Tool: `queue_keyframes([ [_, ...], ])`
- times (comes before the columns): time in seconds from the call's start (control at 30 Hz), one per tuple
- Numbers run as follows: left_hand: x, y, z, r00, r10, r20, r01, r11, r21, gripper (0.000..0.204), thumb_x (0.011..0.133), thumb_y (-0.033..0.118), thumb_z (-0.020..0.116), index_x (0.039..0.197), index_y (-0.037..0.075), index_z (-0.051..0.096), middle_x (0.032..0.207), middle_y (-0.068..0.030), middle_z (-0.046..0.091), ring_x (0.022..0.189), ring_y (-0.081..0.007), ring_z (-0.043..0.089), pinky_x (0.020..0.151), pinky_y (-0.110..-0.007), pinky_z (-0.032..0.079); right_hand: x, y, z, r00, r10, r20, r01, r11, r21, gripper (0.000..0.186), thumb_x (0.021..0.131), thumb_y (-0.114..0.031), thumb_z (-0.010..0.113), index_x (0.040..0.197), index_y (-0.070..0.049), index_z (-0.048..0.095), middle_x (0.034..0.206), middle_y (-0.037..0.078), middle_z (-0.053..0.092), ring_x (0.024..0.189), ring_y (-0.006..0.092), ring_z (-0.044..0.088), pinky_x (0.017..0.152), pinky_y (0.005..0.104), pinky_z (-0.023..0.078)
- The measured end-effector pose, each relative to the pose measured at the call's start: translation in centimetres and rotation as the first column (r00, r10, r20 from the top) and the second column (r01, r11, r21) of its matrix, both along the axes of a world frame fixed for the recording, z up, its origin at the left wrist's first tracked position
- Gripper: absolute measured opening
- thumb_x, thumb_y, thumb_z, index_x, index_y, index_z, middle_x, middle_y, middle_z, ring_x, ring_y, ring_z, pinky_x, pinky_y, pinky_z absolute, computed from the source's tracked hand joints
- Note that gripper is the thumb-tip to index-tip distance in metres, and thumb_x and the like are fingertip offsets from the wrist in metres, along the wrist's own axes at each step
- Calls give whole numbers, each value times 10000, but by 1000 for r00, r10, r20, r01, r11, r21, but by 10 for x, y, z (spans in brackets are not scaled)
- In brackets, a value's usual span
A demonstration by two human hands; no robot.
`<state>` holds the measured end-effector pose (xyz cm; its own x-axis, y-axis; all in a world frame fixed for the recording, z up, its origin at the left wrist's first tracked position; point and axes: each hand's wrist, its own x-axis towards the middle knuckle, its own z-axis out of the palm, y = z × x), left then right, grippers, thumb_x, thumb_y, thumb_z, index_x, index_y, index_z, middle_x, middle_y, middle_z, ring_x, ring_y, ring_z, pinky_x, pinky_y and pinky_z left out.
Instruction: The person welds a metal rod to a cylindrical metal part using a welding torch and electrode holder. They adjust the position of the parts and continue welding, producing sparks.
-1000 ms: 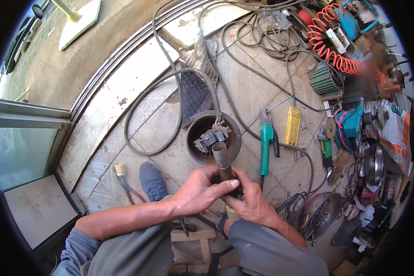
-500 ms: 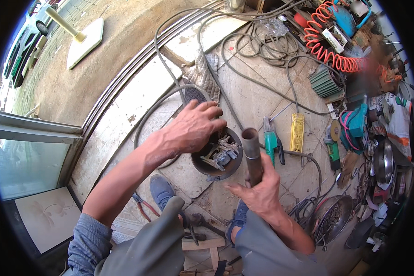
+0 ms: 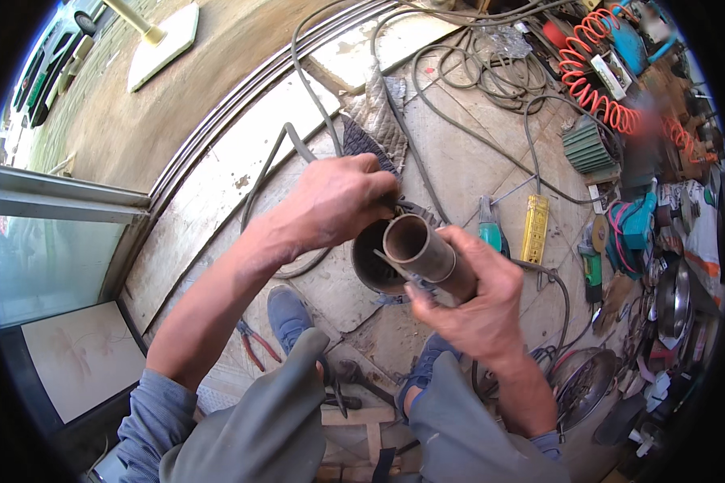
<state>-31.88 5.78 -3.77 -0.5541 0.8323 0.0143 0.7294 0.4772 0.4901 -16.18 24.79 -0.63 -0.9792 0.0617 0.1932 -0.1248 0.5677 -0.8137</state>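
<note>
My left hand [image 3: 342,197] is closed, fingers curled down at the back of a dark round metal housing [image 3: 369,270]; what they grip is hidden. My right hand [image 3: 483,294] is wrapped round a grey metal tube [image 3: 447,270], held tilted over the housing with its open end upward and toward my left hand. A thin metal piece [image 3: 388,262] shows beside the tube's rim, near my right thumb. The housing's contents are mostly covered by the tube and left hand. A thick grey cable [image 3: 294,141] curves behind my left hand.
Green-handled tool [image 3: 489,233], yellow power strip [image 3: 536,229] and angle grinder [image 3: 591,266] lie right. Cables [image 3: 491,80], orange coiled hose [image 3: 588,92] and finned motor [image 3: 588,153] are behind. Red-handled pliers [image 3: 254,346] lie near my feet. A glass door [image 3: 48,266] borders the left.
My left hand has left the tube and moved up to the back of the housing. My right hand has kept the tube and swung it rightward, now tilting it over the housing.
</note>
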Motion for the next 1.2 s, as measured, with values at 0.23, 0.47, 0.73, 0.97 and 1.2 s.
queue_keyframes([
  [0.23, 19, -15, -17, 999, -22, -27, 23, 999, 35, 184, 836, 193, 758, 983, 95, 706, 868, -93, 608, 806, -321, 644, 689, -448, 523, -12, 27, -2, 951, 295, 90, -304, 946, 112, 645, 645, -75, 860, 1254, -27, 652, 872, 131, 653, 693, 255, 666, 633, 358, 550],
  [0.47, 19, -21, -20, 997, 35, -66, -33, 999, 30, 179, 834, 226, 759, 945, 100, 697, 848, -83, 613, 803, -305, 639, 706, -435, 514, -23, 27, -5, 947, 316, 57, -321, 940, 117, 660, 642, -66, 853, 1271, -46, 653, 844, 121, 636, 661, 250, 641, 605, 355, 526],
  [0.73, 14, -28, -23, 987, 57, -151, -58, 998, -2, 170, 832, 230, 758, 930, 100, 709, 808, -79, 630, 793, -290, 653, 670, -427, 528, -39, 31, 6, 923, 360, 135, -380, 908, 179, 601, 673, -60, 836, 1252, -64, 676, 826, 120, 614, 670, 273, 638, 614, 367, 525],
  [0.97, 20, -30, -15, 996, 35, -83, -37, 999, -15, 156, 844, 236, 756, 860, 89, 708, 823, -76, 662, 839, -294, 671, 730, -413, 554, -35, 33, 9, 893, 417, 170, -447, 868, 218, 616, 616, -30, 818, 1219, -50, 694, 814, 105, 620, 657, 243, 617, 598, 349, 505],
  [1.2, 13, -32, -21, 998, 5, -59, -5, 1000, 6, 181, 872, 234, 747, 994, 101, 752, 829, -91, 651, 806, -304, 659, 696, -439, 526, -42, 32, 13, 884, 428, 189, -461, 865, 199, 617, 605, -26, 807, 1212, -53, 704, 798, 100, 613, 642, 245, 604, 576, 361, 495],
])
